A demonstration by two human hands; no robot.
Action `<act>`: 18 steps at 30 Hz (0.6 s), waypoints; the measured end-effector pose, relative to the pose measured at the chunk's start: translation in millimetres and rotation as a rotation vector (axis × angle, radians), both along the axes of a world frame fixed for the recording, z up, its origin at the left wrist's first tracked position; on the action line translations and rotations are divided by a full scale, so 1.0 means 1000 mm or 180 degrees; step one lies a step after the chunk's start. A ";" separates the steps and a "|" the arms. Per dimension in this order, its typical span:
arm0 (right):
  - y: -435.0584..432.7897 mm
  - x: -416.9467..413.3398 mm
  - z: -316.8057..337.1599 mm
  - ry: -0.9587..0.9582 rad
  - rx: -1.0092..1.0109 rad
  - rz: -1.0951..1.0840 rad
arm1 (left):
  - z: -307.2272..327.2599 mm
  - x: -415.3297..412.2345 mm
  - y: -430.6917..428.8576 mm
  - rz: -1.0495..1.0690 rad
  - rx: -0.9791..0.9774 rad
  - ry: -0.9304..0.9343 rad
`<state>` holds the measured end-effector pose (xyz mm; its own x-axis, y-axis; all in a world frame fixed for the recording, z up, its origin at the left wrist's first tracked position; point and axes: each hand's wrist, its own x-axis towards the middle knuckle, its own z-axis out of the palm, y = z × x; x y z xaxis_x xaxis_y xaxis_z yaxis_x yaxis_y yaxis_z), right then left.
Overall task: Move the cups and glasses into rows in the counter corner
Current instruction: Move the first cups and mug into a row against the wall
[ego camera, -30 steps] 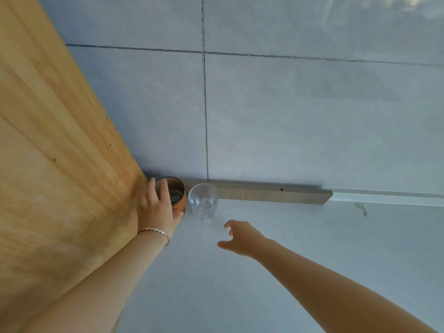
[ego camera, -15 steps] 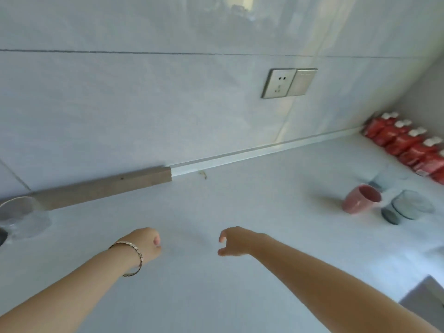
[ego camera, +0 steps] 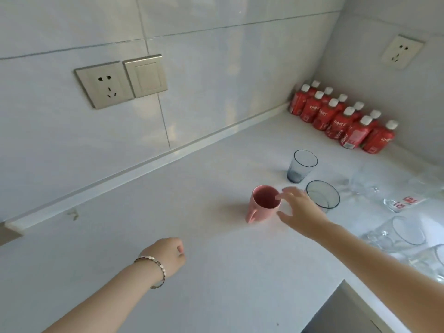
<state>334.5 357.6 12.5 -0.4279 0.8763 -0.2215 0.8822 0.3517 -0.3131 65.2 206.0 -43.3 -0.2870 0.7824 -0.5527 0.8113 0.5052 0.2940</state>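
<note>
A pink mug stands upright on the white counter, handle toward me. My right hand is spread open at its right side, fingertips at the rim, thumb below; it holds nothing. Two blue-tinted glasses stand behind: one farther back, one right behind my hand. Several clear glass mugs stand at the right. My left hand, with a bracelet on the wrist, hovers loosely curled over the counter, holding nothing.
Several red bottles with white caps line the right wall in the far corner. Wall sockets sit on the tiled back wall. A labelled clear glass is at the right. The counter's edge cuts in at the lower right.
The view has swung right, away from the corner with the brown cup and clear glass. My left hand let go of the brown cup. My right hand has reached the pink mug's rim.
</note>
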 end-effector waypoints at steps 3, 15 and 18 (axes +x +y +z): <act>0.054 0.049 -0.001 -0.0327 0.0150 -0.0615 | 0.000 0.028 0.030 -0.0012 -0.0041 -0.0078; 0.086 0.097 -0.050 0.0633 -0.0473 -0.1269 | 0.008 0.103 0.116 -0.0051 0.0264 -0.0257; 0.081 0.098 -0.042 0.0920 -0.0489 -0.1329 | 0.012 0.131 0.158 -0.0223 0.0778 -0.0464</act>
